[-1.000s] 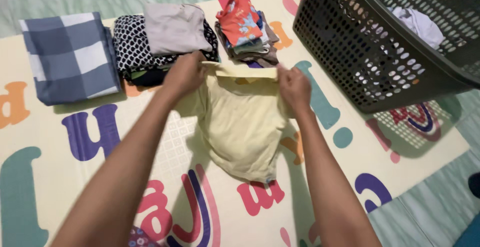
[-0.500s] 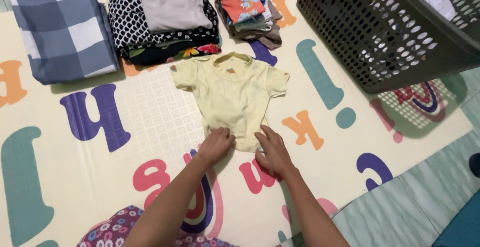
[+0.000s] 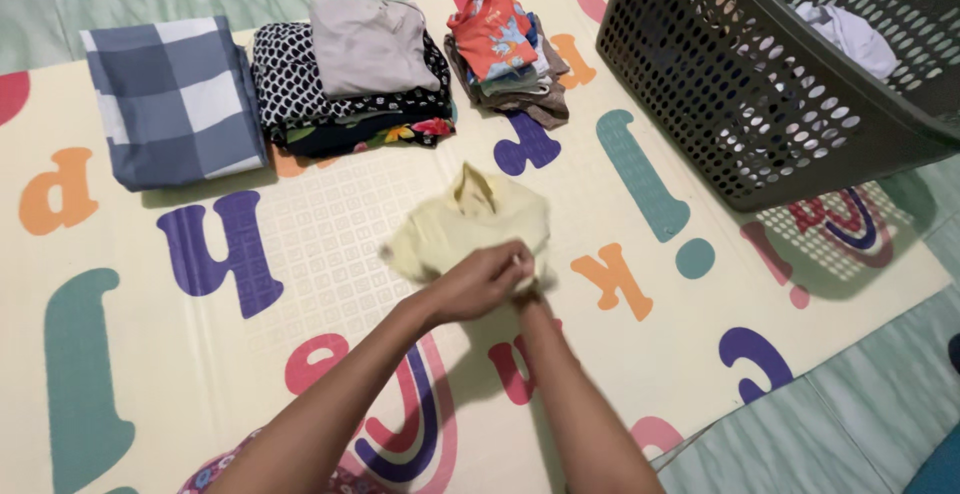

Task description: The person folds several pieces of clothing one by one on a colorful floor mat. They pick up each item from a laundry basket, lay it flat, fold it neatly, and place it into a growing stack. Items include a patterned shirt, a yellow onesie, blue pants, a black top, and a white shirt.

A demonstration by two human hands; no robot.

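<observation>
At centre the yellow shirt (image 3: 470, 229) is soft, matt cloth, creased. The mat (image 3: 300, 244) below looks like smooth foam with a faint embossed grid. At upper right the basket (image 3: 740, 104) is dark, perforated, slightly glossy plastic. At upper left the checked blanket (image 3: 175, 99) is matt woven cloth.

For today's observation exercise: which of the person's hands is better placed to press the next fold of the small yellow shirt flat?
Probably the left hand. It lies on top of the yellow shirt, at its near edge, in full view. The right hand is mostly hidden beneath the left one, so its grip cannot be judged.
</observation>
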